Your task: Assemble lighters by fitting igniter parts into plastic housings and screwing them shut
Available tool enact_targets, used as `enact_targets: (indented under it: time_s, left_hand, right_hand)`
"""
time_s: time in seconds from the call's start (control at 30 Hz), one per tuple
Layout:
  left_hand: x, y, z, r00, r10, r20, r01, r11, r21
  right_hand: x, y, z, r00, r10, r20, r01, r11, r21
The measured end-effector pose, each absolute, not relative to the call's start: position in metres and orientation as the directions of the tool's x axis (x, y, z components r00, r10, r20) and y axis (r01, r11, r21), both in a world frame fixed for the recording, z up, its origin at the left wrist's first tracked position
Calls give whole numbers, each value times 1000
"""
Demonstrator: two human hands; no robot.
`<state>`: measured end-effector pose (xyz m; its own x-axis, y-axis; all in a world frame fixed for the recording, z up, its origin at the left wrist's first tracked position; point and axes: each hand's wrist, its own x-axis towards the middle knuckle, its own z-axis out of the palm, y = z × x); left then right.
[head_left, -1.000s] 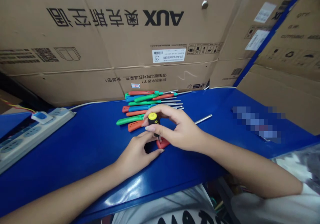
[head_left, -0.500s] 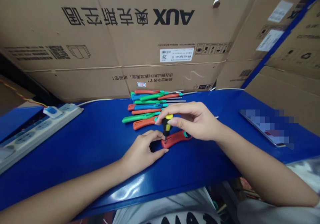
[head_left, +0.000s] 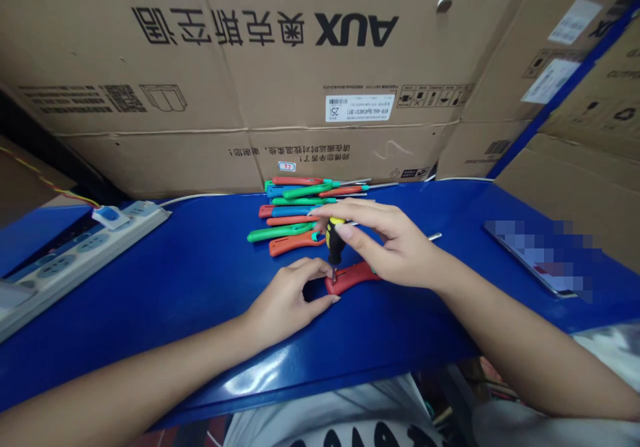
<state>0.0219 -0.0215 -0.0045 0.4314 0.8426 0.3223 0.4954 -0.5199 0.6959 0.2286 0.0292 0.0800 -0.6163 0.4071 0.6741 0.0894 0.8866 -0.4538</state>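
Observation:
My right hand [head_left: 390, 240] is closed round the black and yellow handle of a short screwdriver [head_left: 334, 246], which stands almost upright. Its tip meets the butt end of a red long-necked lighter [head_left: 353, 278] lying on the blue table. Thumb and fingers of my left hand [head_left: 290, 295] pinch that same end from either side. The lighter's far part passes behind my right hand, and a metal nozzle [head_left: 435, 236] shows beyond it. Just behind, an orange lighter [head_left: 295, 243] and a green lighter [head_left: 280, 232] lie in a row with several others.
Behind the row stands a large cardboard panel [head_left: 280, 110] with a small label at its foot. A white power strip [head_left: 90, 254] with a plug lies at the left. On the right is a phone-like device [head_left: 540, 260], partly blurred out. The blue table [head_left: 200, 280] ends near my lap.
The view has shifted slightly. My right hand has turned a little on the screwdriver and now covers more of the lighter's front part. My left hand keeps its hold.

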Motion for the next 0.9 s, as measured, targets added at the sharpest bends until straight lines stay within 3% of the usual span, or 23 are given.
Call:
enact_targets:
  time_s: [0.13, 0.2, 0.33, 0.47, 0.57, 0.67, 0.77, 0.83, 0.9]
  left_hand:
    - [22, -21, -5, 432, 849, 305, 493, -505, 708]
    - [22, -21, -5, 436, 848, 300, 492, -504, 710]
    - [21, -21, -7, 440, 850, 291, 499, -501, 708]
    - [21, -21, -11, 437, 846, 303, 491, -507, 708]
    - [22, -20, -11, 441, 848, 295, 482, -501, 719]
    - [23, -20, -5, 426, 863, 272, 490, -473, 733]
    - [17, -23, 8, 440, 875, 200, 528, -432, 731]
    - [9, -26, 20, 476, 873, 100, 613, -412, 674]
    - [-1, -31, 31, 475, 880, 17, 739, -410, 534]
  right_hand:
    - [235, 29, 86, -677, 458, 576, 19, 793, -608]
    - [235, 27, 87, -667, 468, 580, 6, 782, -624]
    - [228, 25, 83, -583, 451, 676, 72, 857, -510]
    - [220, 24, 75, -432, 431, 792, 248, 901, -356]
    - [218, 22, 72, -420, 405, 812, 304, 906, -294]
    - [220, 20, 77, -403, 452, 796, 259, 891, -374]
    - [234, 28, 88, -243, 587, 772, 226, 809, -543]
    - [252, 44, 93, -113, 642, 758, 266, 755, -599]
    - [276, 65, 91, -71, 635, 770, 403, 724, -560]
